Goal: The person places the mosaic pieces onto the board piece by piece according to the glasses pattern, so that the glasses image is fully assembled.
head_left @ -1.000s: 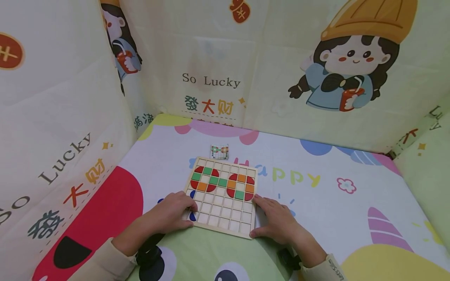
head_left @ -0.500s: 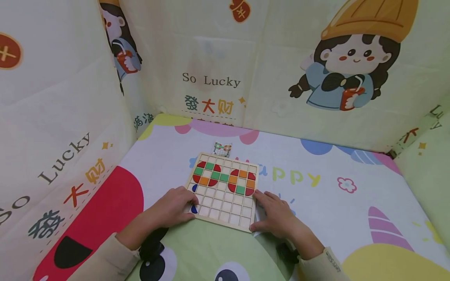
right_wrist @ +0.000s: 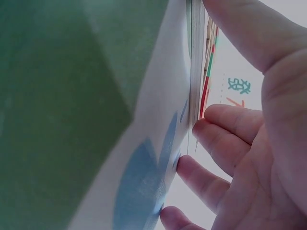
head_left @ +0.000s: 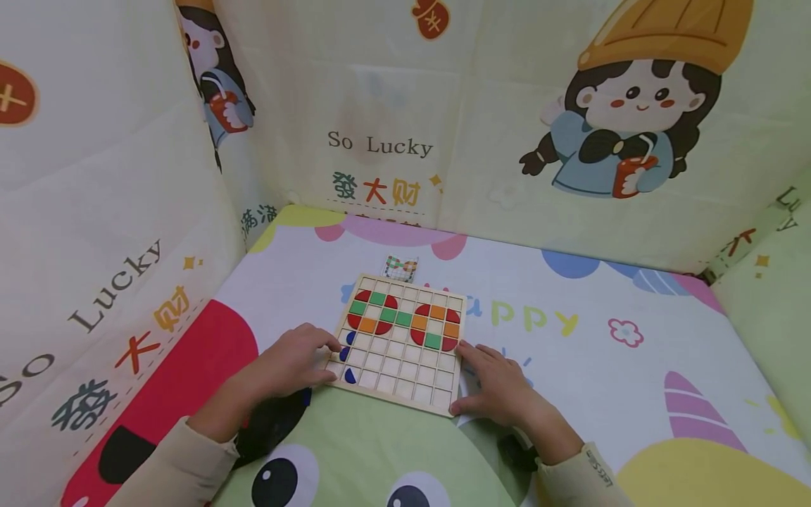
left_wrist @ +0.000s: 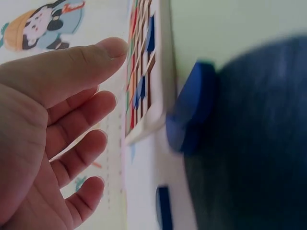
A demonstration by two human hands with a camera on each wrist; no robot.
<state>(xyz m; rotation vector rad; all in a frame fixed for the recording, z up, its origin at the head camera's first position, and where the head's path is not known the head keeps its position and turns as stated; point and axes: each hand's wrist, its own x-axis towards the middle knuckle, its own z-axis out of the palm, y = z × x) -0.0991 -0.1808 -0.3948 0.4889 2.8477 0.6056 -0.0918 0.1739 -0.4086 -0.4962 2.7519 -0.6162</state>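
A square wooden grid board (head_left: 405, 384) lies on the printed cloth, bearing red, green and orange pieces in two ring shapes. Blue quarter-round pieces (head_left: 350, 376) sit in its left columns. My left hand (head_left: 294, 362) is at the board's left edge, index fingertip beside the blue pieces and thumb near the front corner. In the left wrist view its relaxed fingers (left_wrist: 98, 112) have nothing between them. My right hand (head_left: 500, 387) rests along the opposite edge, thumb at the near corner; in the right wrist view, lightly bent fingers (right_wrist: 223, 139) reach the board's side (right_wrist: 195, 72).
Behind the board stands a small pattern card (head_left: 400, 268) with a similar coloured design. Loose blue pieces (left_wrist: 197, 103) show beside the board in the left wrist view, near a dark rounded area (left_wrist: 254, 143). Printed cloth walls (head_left: 380, 84) enclose the table at the back and sides.
The board has shifted slightly away from me, its card nudged with it. My left hand has drawn back leftward, uncovering a third blue piece. My right hand stays at the board's edge.
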